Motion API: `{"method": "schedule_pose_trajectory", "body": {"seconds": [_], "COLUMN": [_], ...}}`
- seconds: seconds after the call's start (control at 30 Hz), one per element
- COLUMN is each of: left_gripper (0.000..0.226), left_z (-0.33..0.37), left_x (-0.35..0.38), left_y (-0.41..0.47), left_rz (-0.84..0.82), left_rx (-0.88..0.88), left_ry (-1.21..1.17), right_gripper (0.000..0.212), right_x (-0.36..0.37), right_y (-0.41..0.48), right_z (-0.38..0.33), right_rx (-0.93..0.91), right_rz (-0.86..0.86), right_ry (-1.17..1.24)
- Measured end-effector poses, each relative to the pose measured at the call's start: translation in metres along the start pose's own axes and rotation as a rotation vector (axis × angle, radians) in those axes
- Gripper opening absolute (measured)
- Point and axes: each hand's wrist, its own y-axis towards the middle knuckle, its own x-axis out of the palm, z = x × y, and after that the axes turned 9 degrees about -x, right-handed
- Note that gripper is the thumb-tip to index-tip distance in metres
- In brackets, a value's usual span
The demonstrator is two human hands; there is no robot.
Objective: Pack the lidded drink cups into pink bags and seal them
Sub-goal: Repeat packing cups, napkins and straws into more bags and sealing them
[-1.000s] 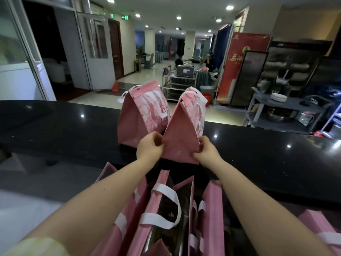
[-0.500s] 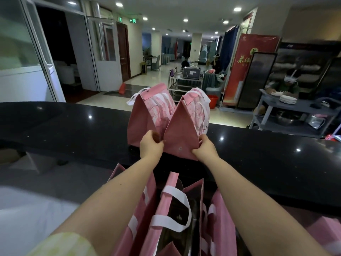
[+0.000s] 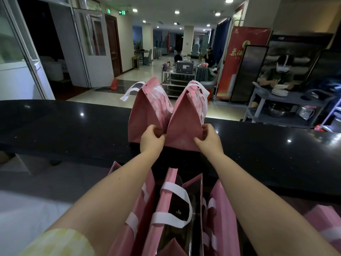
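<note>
Bag (image 3: 181, 126), top folded shut, stands at counter (image 3: 73, 126) near edge, touching second bag (image 3: 145, 111) on its left. Left hand (image 3: 152, 139) and right hand (image 3: 208, 140) each pinch a lower corner. Open bags (image 3: 166, 209) below edge.

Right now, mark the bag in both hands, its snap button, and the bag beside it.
held bag (image 3: 184, 122): head view, plain pink side facing the camera.
snap button (image 3: 183, 141): head view, centre of the stud, low on that side.
second bag (image 3: 145, 115): head view, its plain pink side.
</note>
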Motion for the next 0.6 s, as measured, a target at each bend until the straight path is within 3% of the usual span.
{"method": "schedule_pose_trajectory", "body": {"seconds": [0.13,0.2,0.4,0.6], "left_gripper": [0.022,0.022,0.030,0.035], "left_z": [0.009,0.017,0.025,0.003], "left_x": [-0.027,-0.043,-0.099,-0.163], "left_y": [0.000,0.000,-0.018,-0.074], "left_rz": [-0.002,-0.026,-0.025,-0.034], "left_rx": [0.117,0.191,0.356,0.363], "left_ry": [0.100,0.190,0.431,0.638], "right_gripper": [0.036,0.033,0.031,0.035], "right_x": [-0.002,0.000,0.026,0.052], "right_y": [-0.004,-0.005,-0.024,-0.059], "right_z": [-0.021,-0.036,-0.072,-0.096], "right_rx": [-0.247,-0.382,-0.654,-0.791], "right_rz": [0.216,0.235,-0.081,-0.358], "right_ry": [-0.029,-0.054,-0.175,-0.178]}}
